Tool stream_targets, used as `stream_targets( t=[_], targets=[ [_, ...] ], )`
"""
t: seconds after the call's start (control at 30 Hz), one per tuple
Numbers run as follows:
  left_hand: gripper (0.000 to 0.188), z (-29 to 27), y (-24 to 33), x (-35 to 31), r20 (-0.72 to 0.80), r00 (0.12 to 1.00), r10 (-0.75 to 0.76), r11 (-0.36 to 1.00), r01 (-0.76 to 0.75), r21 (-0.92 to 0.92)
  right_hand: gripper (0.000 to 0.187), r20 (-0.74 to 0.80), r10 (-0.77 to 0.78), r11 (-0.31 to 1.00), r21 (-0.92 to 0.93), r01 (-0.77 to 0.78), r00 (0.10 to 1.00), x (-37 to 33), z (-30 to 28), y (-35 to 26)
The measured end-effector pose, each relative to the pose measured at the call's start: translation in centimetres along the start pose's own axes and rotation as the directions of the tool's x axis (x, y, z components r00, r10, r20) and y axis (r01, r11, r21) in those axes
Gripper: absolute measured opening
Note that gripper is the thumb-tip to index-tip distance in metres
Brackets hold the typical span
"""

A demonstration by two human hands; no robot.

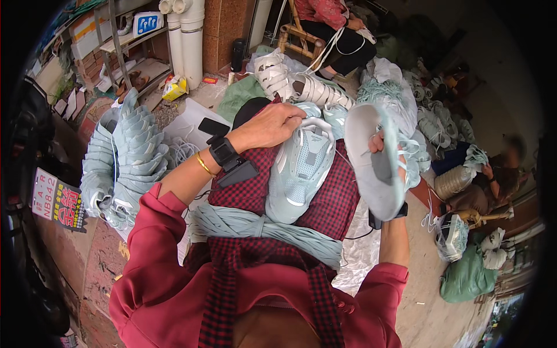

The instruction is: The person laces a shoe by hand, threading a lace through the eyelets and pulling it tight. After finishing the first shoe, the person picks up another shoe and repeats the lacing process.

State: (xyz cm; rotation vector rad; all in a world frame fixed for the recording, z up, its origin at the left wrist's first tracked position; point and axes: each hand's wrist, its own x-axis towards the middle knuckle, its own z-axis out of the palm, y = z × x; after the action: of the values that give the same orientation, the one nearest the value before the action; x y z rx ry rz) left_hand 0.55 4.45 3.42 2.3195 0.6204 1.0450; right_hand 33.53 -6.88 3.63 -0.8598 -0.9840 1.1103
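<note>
A light blue shoe upper (pixel 304 162) lies on my lap, over a red-and-black checked apron (pixel 238 185). At its far end my left hand (pixel 272 123) is closed, fingertips pinched at the collar. My right hand (pixel 378 143) grips a second shoe upper (pixel 371 185), raised at the right with its pale grey inside showing; some fingers come through its opening, and the rest of the hand is hidden behind it. Across my lap, nearer my body, lies a tied bundle of light blue laces (pixel 278 235). More light blue uppers (pixel 333 119) sit just beyond my knees.
Stacked light blue uppers (pixel 127 151) stand at the left beside loose white laces (pixel 183 152). Beige uppers (pixel 290 81) lie ahead. A seated person (pixel 333 29) handles white laces at the back. Another person (pixel 490 180) sits at the right, near a green sack (pixel 467 281).
</note>
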Motion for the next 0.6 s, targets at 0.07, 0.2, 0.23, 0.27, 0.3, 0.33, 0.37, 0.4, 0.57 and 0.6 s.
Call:
stream_targets(
  t=[0.07, 0.2, 0.23, 0.27, 0.3, 0.33, 0.37, 0.4, 0.57, 0.6],
  targets=[
    [0.035, -0.5, 0.6, 0.8, 0.079, 0.994, -0.078, 0.997, 0.076, 0.019, 0.063, -0.154, -0.110, 0.882, -0.471, 0.025, 0.982, -0.4, -1.0, 0.4],
    [0.045, -0.6, 1.4, 3.4, 0.334, 0.917, -0.219, 0.976, 0.200, 0.090, 0.055, -0.101, -0.208, 0.935, -0.313, 0.168, 0.973, -1.5, 0.6, -1.3],
    [0.047, 0.0, 1.2, 4.4, 0.366, 0.888, -0.278, 0.960, 0.242, 0.141, 0.047, -0.130, -0.177, 0.967, -0.207, 0.148, 0.976, -1.9, -0.7, -1.2],
    [0.047, 0.6, 0.2, 5.1, 0.363, 0.889, -0.281, 0.959, 0.243, 0.146, 0.039, 0.023, -0.251, 0.967, -0.044, 0.252, 0.968, -1.8, 1.7, -1.6],
    [0.046, 1.1, -1.3, 5.2, 0.430, 0.835, -0.342, 0.940, 0.306, 0.152, 0.036, 0.249, -0.330, 0.942, 0.032, 0.333, 0.910, -1.0, 4.0, -2.0],
    [0.046, 1.9, -2.3, 5.8, 0.502, 0.779, -0.375, 0.925, 0.348, 0.150, 0.034, 0.445, -0.412, 0.906, 0.110, 0.408, 0.795, -0.6, 5.6, -3.0],
    [0.047, 2.9, -2.6, 7.0, 0.585, 0.699, -0.413, 0.896, 0.425, 0.125, 0.036, 0.375, -0.349, 0.937, 0.122, 0.327, 0.859, -2.0, 5.9, -4.1],
    [0.047, 2.7, -1.7, 7.2, 0.581, 0.701, -0.414, 0.896, 0.425, 0.127, 0.036, 0.378, -0.351, 0.936, 0.125, 0.329, 0.856, -2.7, 5.7, -3.7],
    [0.056, 1.2, -0.2, 6.2, 0.511, 0.790, -0.339, 0.926, 0.376, 0.032, 0.042, 0.437, -0.098, 0.995, 0.050, 0.084, 0.894, -9.9, 10.2, -3.7],
    [0.057, 1.1, -0.4, 6.3, 0.449, 0.884, -0.133, 0.991, 0.119, 0.060, 0.051, 0.403, 0.049, 0.994, -0.106, -0.007, 0.914, -10.9, 11.5, -3.9]
  ],
)
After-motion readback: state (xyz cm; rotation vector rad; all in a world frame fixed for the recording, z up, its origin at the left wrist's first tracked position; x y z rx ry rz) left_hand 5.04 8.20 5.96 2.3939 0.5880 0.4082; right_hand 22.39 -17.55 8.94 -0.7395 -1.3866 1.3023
